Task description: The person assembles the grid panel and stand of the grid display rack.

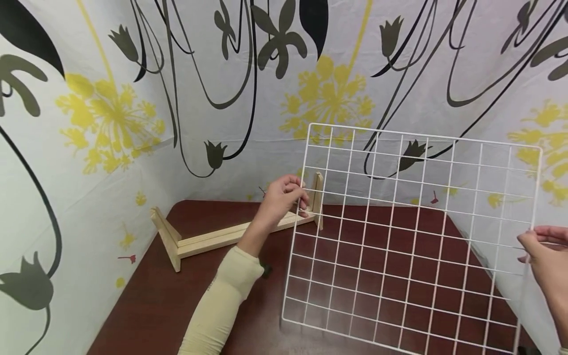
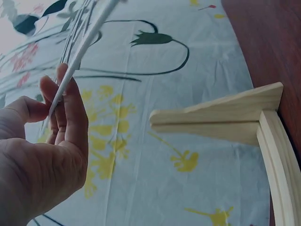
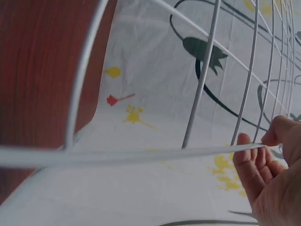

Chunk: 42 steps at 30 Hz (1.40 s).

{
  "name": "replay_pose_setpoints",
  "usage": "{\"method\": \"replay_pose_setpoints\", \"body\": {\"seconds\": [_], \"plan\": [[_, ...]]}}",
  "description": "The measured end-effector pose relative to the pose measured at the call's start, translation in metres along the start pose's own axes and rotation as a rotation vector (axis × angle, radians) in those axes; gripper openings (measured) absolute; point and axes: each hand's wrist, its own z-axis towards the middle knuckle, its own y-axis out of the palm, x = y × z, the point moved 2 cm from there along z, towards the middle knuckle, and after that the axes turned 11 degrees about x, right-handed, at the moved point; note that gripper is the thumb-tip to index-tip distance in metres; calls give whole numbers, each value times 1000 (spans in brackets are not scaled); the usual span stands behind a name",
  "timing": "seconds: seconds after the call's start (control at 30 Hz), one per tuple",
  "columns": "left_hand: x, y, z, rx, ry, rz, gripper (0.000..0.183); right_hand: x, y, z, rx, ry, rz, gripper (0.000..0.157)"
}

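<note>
A white wire grid panel is held up, slightly tilted, over the table in the head view. My left hand pinches its left edge between thumb and fingers. The same grip of the left hand shows in the left wrist view, with the panel seen nearly edge-on. On the opposite side my right hand pinches the right edge. In the right wrist view the thumb and fingers of the right hand close on the panel's outer wire.
Behind my left forearm, a pale wooden stand with two upright ends lies on the dark red-brown table. A small dark object shows beside my left sleeve. Floral fabric hangs around the table's back and sides.
</note>
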Motion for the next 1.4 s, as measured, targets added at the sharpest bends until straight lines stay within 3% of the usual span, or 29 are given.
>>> {"method": "replay_pose_setpoints", "body": {"seconds": [0.13,0.33,0.47,0.73,0.87,1.07,1.27,1.4], "plan": [[3,-15,3,-8,-52,-63,15,-20,9,-13,2,-26,-10,30],[8,-32,14,-15,-69,-192,26,-22,27,-17,-8,-76,-111,29],[13,-42,17,8,-83,-284,23,-32,42,-22,8,-113,-13,26],[26,-58,19,123,-153,-397,33,-64,69,-24,-16,-67,172,15],[34,-66,19,164,-143,-423,33,-75,83,-28,-19,-73,230,10],[42,-79,19,242,-72,-456,34,-82,105,-37,17,-75,364,9],[39,-87,19,355,-62,-493,40,-83,120,-41,44,-147,401,13],[41,-89,18,385,-33,-494,42,-89,124,-45,64,-173,414,12]]}}
